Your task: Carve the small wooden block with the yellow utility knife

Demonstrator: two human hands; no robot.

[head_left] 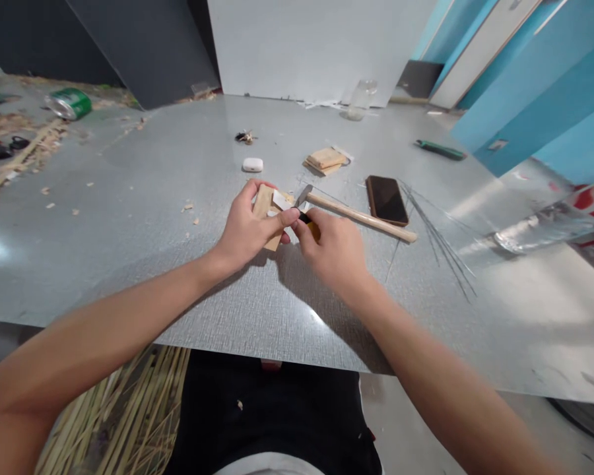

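My left hand [245, 227] is closed around a small flat piece of wood [263, 201], holding it just above the table. My right hand [334, 247] grips a yellow-and-black utility knife [315, 230], mostly hidden by the fingers. A pale, flat blade-like part reaches from its black end across the wood. The left thumb rests at the front of the knife. Just beyond the right hand lies a hammer [361, 214] with a wooden handle, its metal head close to the wood piece.
Beyond the hands lie a white earbud case [253, 165], stacked wood pieces [325, 159] and a phone [387, 200]. Thin wires [440, 241] and a green cutter [440, 150] are to the right. A glass jar [361, 100] stands at the back; a green can [69, 103] lies left among shavings.
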